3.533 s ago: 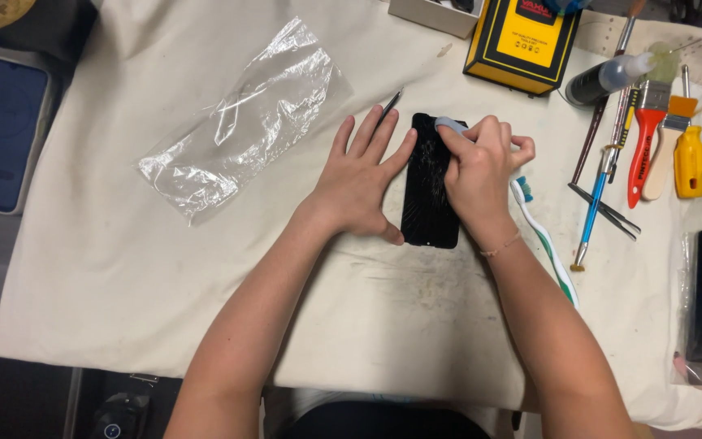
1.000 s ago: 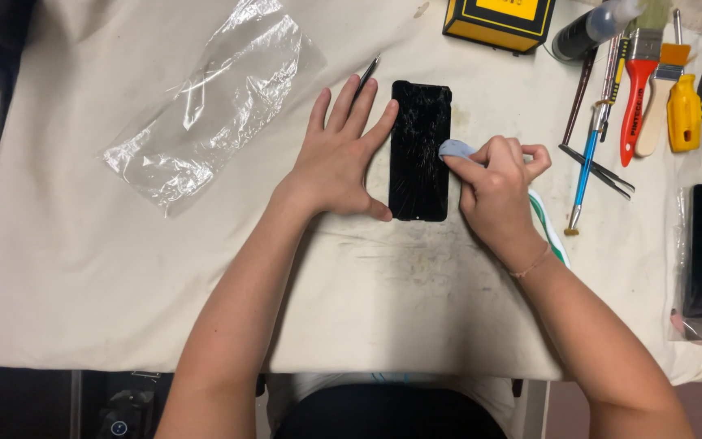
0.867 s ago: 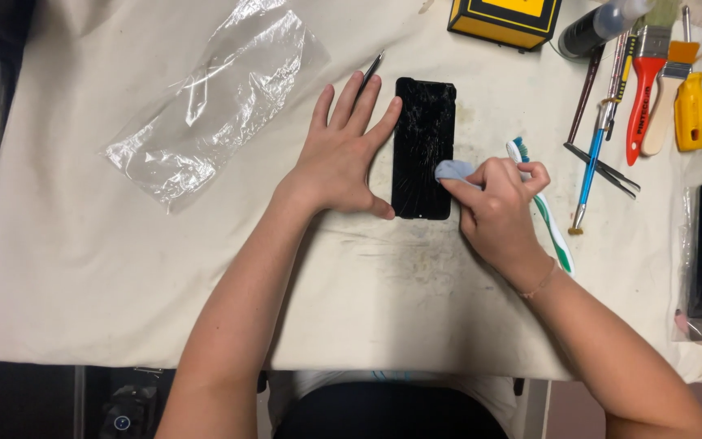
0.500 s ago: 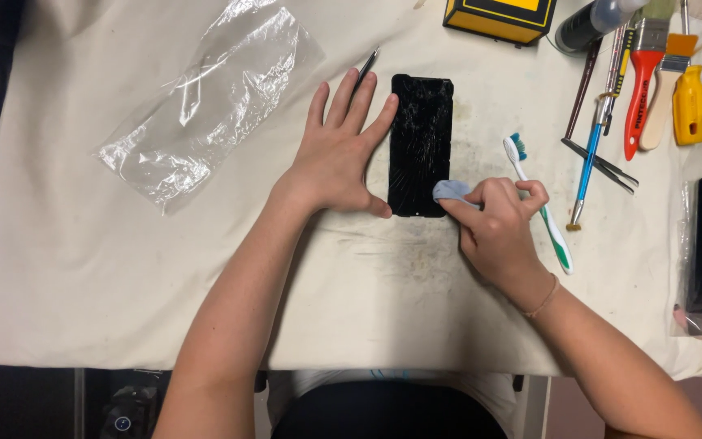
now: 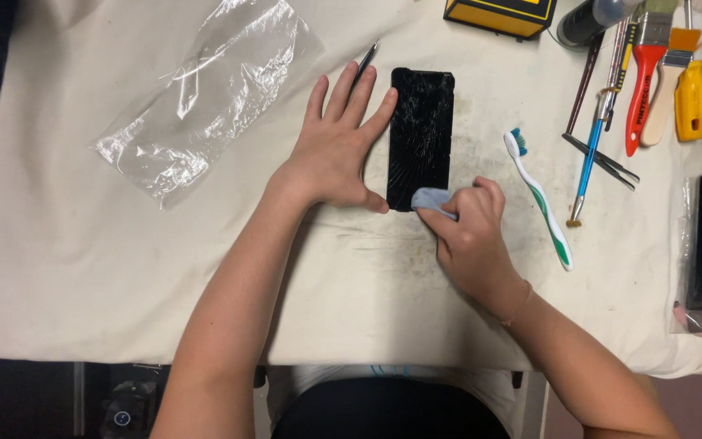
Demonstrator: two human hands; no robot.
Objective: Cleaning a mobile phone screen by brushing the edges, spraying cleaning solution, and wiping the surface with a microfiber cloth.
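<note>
Left hand flat, fingers spread, bracing left edge of cracked glossy black phone. Right hand pinches soft pale-blue wipe on phone's near corner; green-white toothbrush just right.

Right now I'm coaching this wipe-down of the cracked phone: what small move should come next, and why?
Probably slide the right hand with its pale blue cloth back up along the glass. The cloth sits only on the lower edge of the cracked phone, the rest of the screen lies uncovered above it, and the left hand lies flat against the phone's left side.
</note>
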